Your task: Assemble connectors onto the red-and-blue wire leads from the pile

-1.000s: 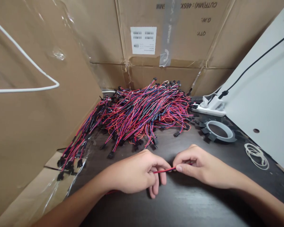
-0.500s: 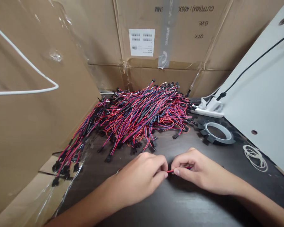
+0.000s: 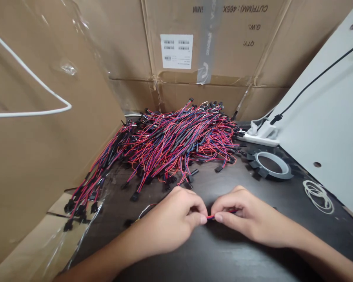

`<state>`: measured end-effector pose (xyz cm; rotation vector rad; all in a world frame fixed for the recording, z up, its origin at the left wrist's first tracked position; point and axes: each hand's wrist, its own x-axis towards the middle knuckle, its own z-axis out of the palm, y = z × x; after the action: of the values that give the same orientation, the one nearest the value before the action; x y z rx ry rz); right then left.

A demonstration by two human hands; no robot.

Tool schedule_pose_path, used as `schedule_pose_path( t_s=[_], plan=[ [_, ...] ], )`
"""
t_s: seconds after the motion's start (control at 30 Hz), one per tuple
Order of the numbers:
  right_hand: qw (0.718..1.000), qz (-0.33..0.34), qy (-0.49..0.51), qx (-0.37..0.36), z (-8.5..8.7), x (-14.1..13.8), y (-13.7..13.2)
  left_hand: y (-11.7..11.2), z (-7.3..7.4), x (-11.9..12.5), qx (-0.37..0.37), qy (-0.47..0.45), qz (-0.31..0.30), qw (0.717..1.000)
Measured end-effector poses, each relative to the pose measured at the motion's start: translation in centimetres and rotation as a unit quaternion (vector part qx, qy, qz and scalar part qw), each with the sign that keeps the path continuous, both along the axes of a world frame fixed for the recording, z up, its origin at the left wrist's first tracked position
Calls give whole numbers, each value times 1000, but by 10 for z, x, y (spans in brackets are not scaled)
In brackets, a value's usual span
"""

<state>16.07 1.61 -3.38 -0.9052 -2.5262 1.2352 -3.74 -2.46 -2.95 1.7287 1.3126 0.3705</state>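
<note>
My left hand (image 3: pixel 173 223) and my right hand (image 3: pixel 247 217) meet fingertip to fingertip low over the dark table (image 3: pixel 223 258). Both pinch one thin red and blue wire (image 3: pixel 211 216), of which only a short piece shows between the thumbs. A white and dark end of a wire (image 3: pixel 144 209) trails out to the left behind my left hand. Behind the hands lies a big heap of red, blue and black wire leads with black plugs (image 3: pixel 176 141).
A bundle of the same leads (image 3: pixel 91 184) runs down the left edge onto a plastic-covered carton (image 3: pixel 44 243). Cardboard boxes (image 3: pixel 200 47) wall the back and left. A tape roll (image 3: pixel 272 163), white rubber bands (image 3: pixel 319 195), a power strip (image 3: pixel 260 135) and a white panel (image 3: pixel 329 109) stand right.
My hands have come together, so the stretch of red wire seen between them has shrunk to a short piece. The left hand has turned and closed its fingers.
</note>
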Motion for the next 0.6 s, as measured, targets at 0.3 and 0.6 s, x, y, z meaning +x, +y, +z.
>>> schedule_pose_path(
  t_s=[0.3,0.6],
  plan=[
    [997,36,61,-17,2,4,4,2,6,-3,-231,-135,39,963],
    [998,12,58,-21,2,10,12,3,4,-6,-223,-117,35,967]
  ],
)
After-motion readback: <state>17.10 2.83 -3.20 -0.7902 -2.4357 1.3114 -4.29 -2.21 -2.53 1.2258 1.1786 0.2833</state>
